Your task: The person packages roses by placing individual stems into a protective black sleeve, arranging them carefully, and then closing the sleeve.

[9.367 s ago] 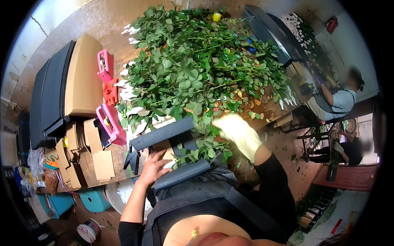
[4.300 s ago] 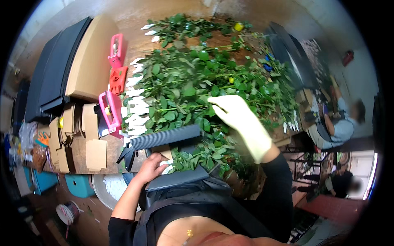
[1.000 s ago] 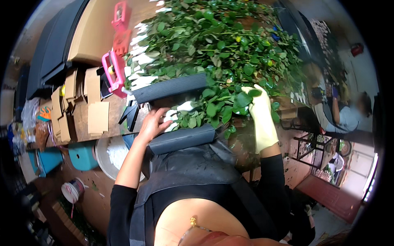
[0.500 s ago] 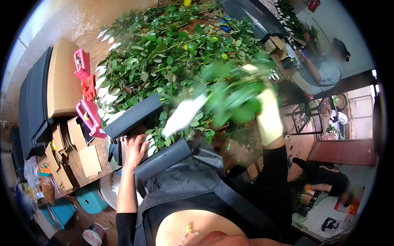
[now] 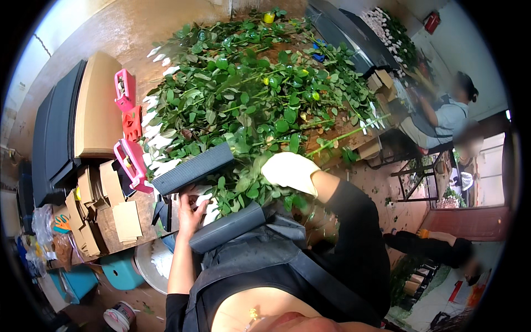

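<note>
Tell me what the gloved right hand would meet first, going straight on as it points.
The right hand would probably meet the green leaves just to its left; depth is unclear.

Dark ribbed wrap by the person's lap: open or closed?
Open: the wrap has its two long sides standing apart, with green leaves showing between them and the left hand at one end.

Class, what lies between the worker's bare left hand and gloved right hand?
In the head view, leafy stems and white wraps lie between the left hand and gloved right hand.
</note>
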{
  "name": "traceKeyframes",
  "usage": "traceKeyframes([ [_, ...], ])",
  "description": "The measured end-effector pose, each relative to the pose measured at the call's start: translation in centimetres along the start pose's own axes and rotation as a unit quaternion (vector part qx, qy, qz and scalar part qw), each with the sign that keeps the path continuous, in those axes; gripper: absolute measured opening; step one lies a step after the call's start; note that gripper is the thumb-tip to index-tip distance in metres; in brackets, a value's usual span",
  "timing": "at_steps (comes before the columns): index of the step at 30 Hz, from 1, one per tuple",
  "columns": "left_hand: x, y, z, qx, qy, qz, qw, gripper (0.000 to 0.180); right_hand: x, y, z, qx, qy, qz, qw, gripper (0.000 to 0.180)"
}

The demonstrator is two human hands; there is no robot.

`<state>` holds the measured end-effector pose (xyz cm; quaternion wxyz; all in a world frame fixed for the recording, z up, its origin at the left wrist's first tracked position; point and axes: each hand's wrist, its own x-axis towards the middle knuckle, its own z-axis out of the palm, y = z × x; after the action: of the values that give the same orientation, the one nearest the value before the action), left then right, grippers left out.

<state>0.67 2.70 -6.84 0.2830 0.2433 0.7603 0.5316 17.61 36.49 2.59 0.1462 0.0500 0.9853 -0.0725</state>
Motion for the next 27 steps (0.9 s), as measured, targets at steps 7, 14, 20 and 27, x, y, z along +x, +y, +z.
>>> traceKeyframes([
  [7, -0.3, 0.5, -0.6, 0.167, -0.014, 0.025, 0.986, 0.05, 2.3, 2.9, -0.5, 0.199, -0.161, 0.118, 0.96, 0.057],
  [14, -0.2, 0.4, -0.7, 0.114, -0.045, -0.058, 0.991, 0.061, 2.3, 4.0, -6.3, 0.195, -0.16, 0.156, 0.955, 0.041],
  [20, 0.2, 1.0, -0.3, 0.101, -0.045, -0.078, 0.991, 0.062, 14.6, 8.8, 1.8, -0.026, 0.001, 0.172, 0.985, 0.026],
  [27, -0.5, 0.5, -0.4, 0.13, -0.016, -0.054, 0.99, 0.062, 15.5, 4.2, -14.7, 0.097, 0.064, 0.167, 0.979, 0.035],
])
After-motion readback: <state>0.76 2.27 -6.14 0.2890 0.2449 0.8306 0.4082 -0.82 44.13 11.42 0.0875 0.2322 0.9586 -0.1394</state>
